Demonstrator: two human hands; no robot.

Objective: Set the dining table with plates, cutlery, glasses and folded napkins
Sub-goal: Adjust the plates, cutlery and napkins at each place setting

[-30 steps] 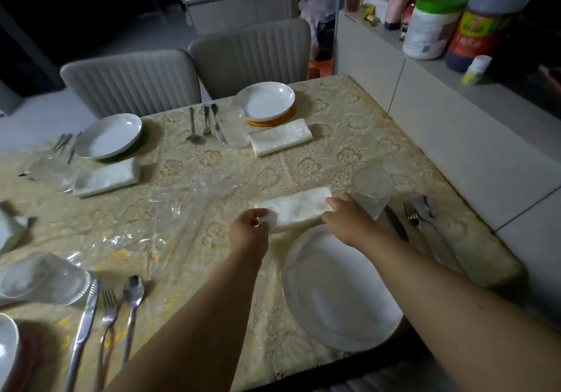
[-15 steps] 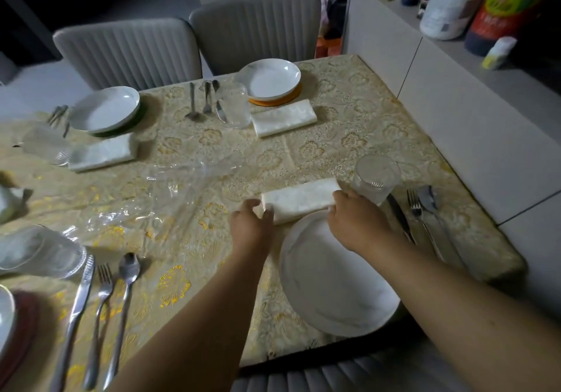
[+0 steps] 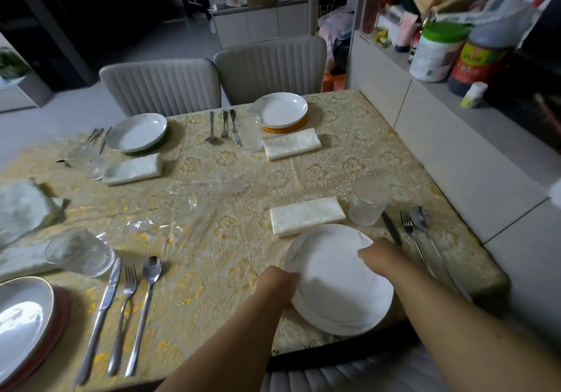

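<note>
Both forearms reach forward from the bottom of the view to the nearest white plate [image 3: 337, 282], which sits at the table's near edge on the gold patterned tablecloth [image 3: 212, 239]. The left hand [image 3: 277, 285] is curled against the plate's left rim, fingers closed on it; the right hand [image 3: 379, 258] lies over the upper right rim, fingers bent down onto the edge, gripping it. The plate is plain, glossy and round. Just beyond it, touching its far rim, lies a folded white napkin [image 3: 306, 215], a flat rectangle slightly askew. Right of the napkin stands a clear glass [image 3: 368, 201], then a knife [image 3: 391, 230], fork [image 3: 409, 233] and spoon [image 3: 422, 224]. Farther off, two more set places face grey chairs [image 3: 161, 85].
</note>
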